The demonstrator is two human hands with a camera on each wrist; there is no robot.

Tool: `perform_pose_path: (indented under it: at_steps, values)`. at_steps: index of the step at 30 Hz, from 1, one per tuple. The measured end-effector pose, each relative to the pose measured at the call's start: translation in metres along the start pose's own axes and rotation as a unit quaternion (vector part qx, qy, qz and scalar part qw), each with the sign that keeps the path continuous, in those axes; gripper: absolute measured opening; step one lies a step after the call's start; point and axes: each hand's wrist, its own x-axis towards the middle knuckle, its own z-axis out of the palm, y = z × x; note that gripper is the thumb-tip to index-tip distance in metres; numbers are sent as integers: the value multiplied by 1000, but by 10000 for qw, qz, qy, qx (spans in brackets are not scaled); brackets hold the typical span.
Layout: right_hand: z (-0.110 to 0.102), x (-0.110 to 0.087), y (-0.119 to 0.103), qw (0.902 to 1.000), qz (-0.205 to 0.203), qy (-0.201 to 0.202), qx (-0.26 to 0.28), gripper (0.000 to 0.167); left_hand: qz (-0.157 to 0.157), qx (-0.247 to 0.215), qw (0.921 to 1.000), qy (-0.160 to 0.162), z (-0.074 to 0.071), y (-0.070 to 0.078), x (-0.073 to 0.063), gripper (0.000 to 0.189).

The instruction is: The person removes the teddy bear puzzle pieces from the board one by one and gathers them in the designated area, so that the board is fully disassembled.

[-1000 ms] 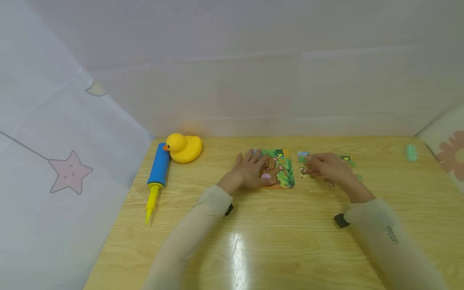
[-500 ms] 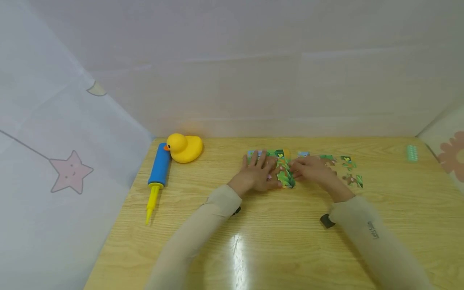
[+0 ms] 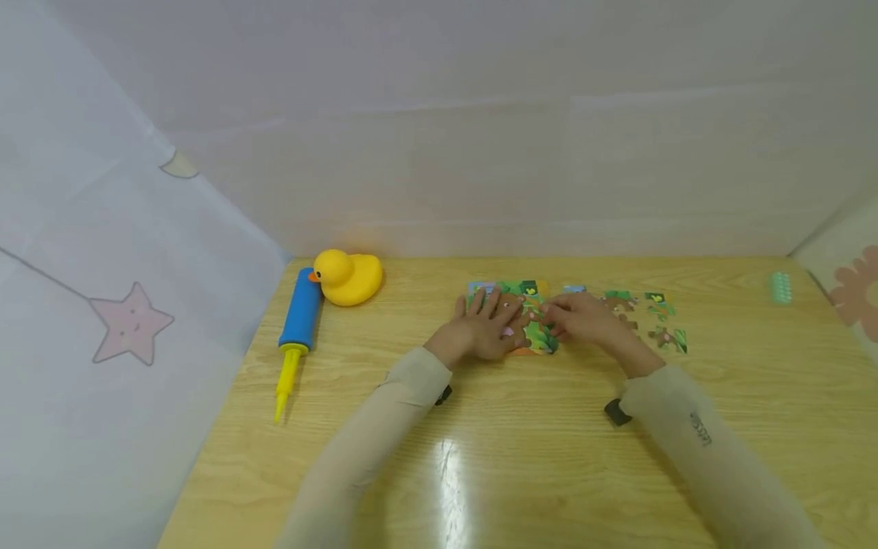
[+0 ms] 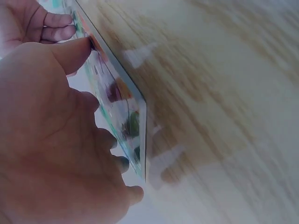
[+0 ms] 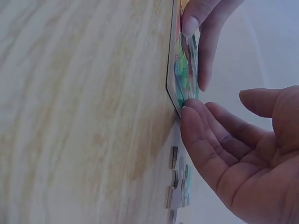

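Note:
A jigsaw puzzle [image 3: 542, 339] with a brown bear and green leaves lies in a thin tray near the table's far side. My left hand [image 3: 480, 332] rests across its left and middle part, fingers spread, hiding much of the picture. In the left wrist view, the left thumb [image 4: 77, 51] touches the near rim. At the right edge is my right hand [image 3: 583, 316]. The right wrist view shows its bent fingertips [image 5: 191, 119] touching the tray's corner, thumb held apart; no piece shows between them. Several loose puzzle pieces [image 3: 667, 339] lie right of the tray, some partly behind the right hand.
Far left on the wooden table [image 3: 521, 457] stand a yellow toy duck [image 3: 351, 280] and a blue hand pump [image 3: 300, 313] with a yellow nozzle. A small pale green item [image 3: 780, 288] lies at the far right. A pale sheet wall [image 3: 439, 168] rises behind the table.
My right hand has moved left from over the loose pieces to the puzzle's right edge. The left hand has shifted slightly right across the puzzle. More loose pieces now show at the right.

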Motion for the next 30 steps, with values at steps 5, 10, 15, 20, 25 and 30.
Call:
perform_pose_path:
  at_steps: [5,10,15,20,25,30]
  values:
    - [-3,1,-1,9998,112,-114,-122,47,-135,-68,9995,-294,5,-6,13,76]
    - [-3,0,-2,9996,178,-207,-59,47,-117,-29,9996,-264,1,-3,1,76]
    - [-6,0,-3,9996,111,-269,-25,49,-169,-18,9993,-337,5,-6,10,77]
    - [-7,-1,-5,9996,128,-262,21,51,-212,99,9994,-252,11,-9,21,77]
    - [-2,0,-6,9998,146,-166,-2,49,-245,134,9993,-241,12,-9,22,77]
    - [4,1,-4,9999,58,85,-112,43,-246,99,9993,-262,11,-8,18,78]
